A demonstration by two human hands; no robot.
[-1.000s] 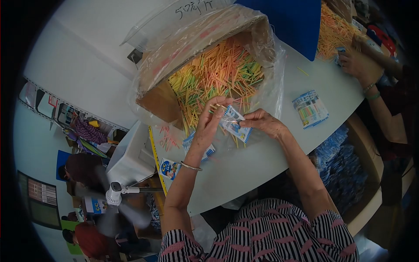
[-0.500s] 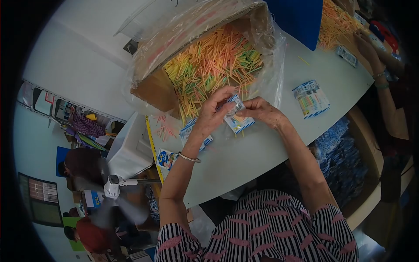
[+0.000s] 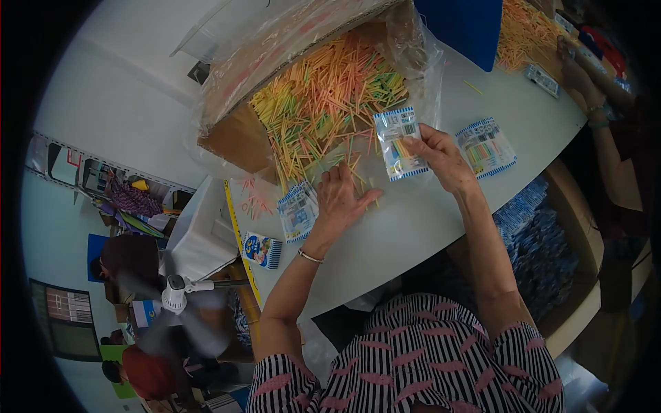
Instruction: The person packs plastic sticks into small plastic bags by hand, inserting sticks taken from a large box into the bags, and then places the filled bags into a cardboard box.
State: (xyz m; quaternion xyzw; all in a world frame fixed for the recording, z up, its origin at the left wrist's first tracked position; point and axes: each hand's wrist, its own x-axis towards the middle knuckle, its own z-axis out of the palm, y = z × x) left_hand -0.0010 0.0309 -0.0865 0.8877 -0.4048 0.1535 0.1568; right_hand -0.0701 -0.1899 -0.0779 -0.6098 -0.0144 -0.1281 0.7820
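Note:
My right hand (image 3: 446, 160) grips a blue-and-white printed packet (image 3: 398, 127) by its right edge, thumb across the front. Coloured sticks show through the packet's lower part. Palm down, my left hand (image 3: 336, 205) rests over the table with its thumb stretched away from the fingers. Its fingertips are among loose, thin coloured sticks (image 3: 358, 180) in front of the open carton (image 3: 237, 138). Whether they touch any stick is hard to see. Beside my left wrist lies a stack of flat blue-and-white packets (image 3: 297, 213).
A filled packet (image 3: 486, 148) lies on the right of the table (image 3: 385, 237). At its left edge is a cartoon-printed pack (image 3: 261, 250). A fan (image 3: 175, 294) spins at lower left. A box of blue packets (image 3: 537, 241) stands below right. A co-worker's hand (image 3: 577, 79) is at upper right.
Both hands were together on the packet. My left hand has let go and moved down left to the loose sticks. My right hand has carried the packet slightly right and up, turning its front into view.

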